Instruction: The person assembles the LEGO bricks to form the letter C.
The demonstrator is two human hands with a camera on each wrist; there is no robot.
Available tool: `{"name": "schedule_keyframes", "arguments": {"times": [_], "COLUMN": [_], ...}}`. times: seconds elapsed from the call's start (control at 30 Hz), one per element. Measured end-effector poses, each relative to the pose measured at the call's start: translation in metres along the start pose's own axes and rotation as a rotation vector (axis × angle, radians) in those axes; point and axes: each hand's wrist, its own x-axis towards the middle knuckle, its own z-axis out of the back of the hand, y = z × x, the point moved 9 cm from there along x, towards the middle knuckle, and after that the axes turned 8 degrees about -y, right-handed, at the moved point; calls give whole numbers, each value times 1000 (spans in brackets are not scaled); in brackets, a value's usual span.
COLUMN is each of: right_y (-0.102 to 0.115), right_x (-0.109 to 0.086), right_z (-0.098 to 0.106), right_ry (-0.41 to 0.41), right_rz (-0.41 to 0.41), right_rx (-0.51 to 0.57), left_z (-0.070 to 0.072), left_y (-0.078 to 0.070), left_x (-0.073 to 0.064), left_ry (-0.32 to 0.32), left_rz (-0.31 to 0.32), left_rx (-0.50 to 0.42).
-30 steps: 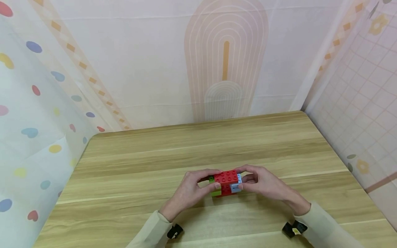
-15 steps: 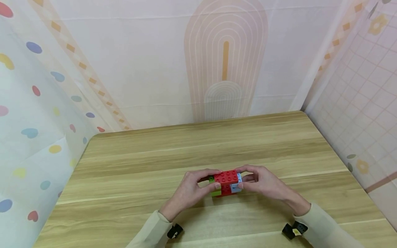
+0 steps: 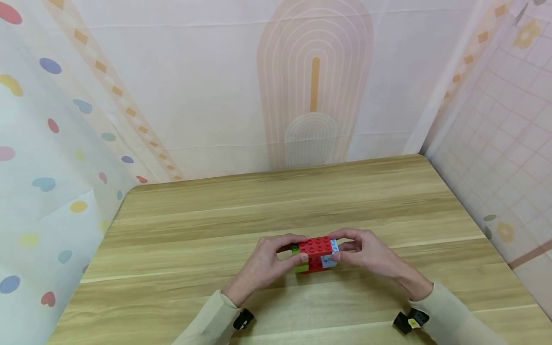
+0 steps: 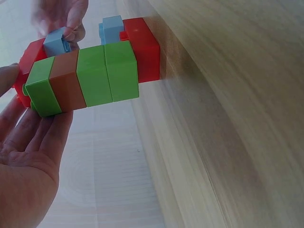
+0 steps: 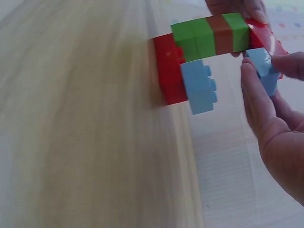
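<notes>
A structure of toy building bricks stands on the wooden table, a red brick (image 5: 169, 71) at its base. From its left end rises a column of green bricks (image 4: 108, 71) with one brown brick (image 4: 68, 80) among them. A lower light blue brick (image 5: 197, 88) sits on the base's right end. Across the top lies a red brick (image 3: 316, 246). My left hand (image 3: 267, 263) grips its left end by the top green brick, thumb in front, fingers behind. My right hand (image 3: 371, 256) pinches an upper light blue brick (image 5: 261, 64) at the top brick's right end, above a gap.
The wooden table (image 3: 194, 225) spreads around the bricks. A patterned cloth (image 3: 207, 96) hangs behind it and on both sides. Black wrist devices (image 3: 243, 319) sit at both sleeves, close over the tabletop.
Both hands keep their hold and the bricks stay almost in place. Only a very slight shift of the head view shows.
</notes>
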Motion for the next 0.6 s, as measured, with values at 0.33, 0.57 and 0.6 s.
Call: {"name": "schedule_keyframes", "arguments": {"times": [0.33, 0.57, 0.6], "right_y": [5, 6, 7], "right_x": [6, 9, 10], "right_z": [-3, -3, -3], "right_ry": [-3, -55, -61], "right_rz": [-95, -148, -149], "right_rx": [10, -60, -67], "left_z": [-1, 0, 0], "left_y": [0, -3, -3], "left_x": [0, 0, 0], "left_ry": [4, 1, 1], "left_rz": [-6, -23, -24], "left_rx": [11, 18, 17]}}
